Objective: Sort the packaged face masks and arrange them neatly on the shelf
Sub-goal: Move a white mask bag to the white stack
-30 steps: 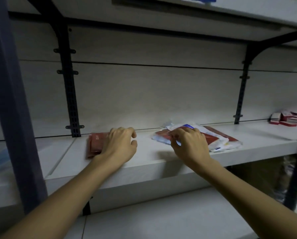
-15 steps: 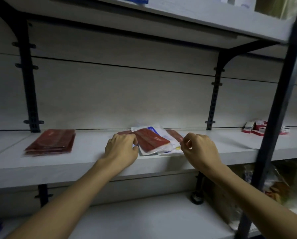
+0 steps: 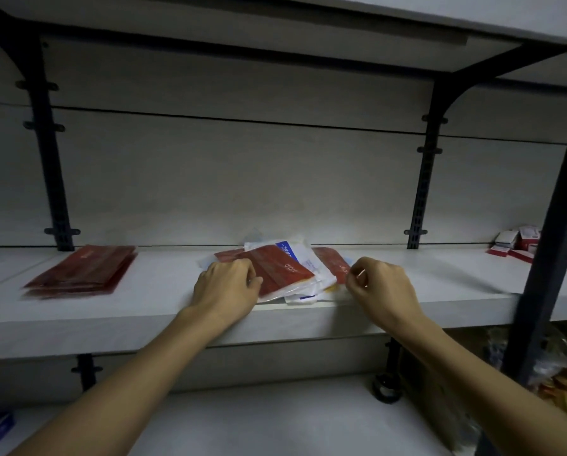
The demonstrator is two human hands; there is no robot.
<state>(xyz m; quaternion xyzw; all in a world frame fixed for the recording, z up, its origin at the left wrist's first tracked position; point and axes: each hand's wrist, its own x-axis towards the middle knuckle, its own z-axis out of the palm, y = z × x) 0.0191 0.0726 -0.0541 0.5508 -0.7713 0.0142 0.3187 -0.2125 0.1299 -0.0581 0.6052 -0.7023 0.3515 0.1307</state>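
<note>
Mixed pile of mask packets (image 3: 292,271) seen at shelf (image 3: 150,311) front edge, mid-span. Red packet stack (image 3: 81,269) toward left end; bare board between. Left hand (image 3: 226,287) curled on top red packet (image 3: 280,269); right hand (image 3: 382,289) pinching pile's right edge. Hands hardly shifted since half-second ago.

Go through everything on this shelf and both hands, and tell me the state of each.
Red stack: flat, neatly piled, untouched.
Mixed pile: jumbled, red and white packets overlapping.
Left hand: curled on pile's left edge.
Right hand: curled at pile's right edge; grip unclear.
Small boxes: heaped, far right.
</note>
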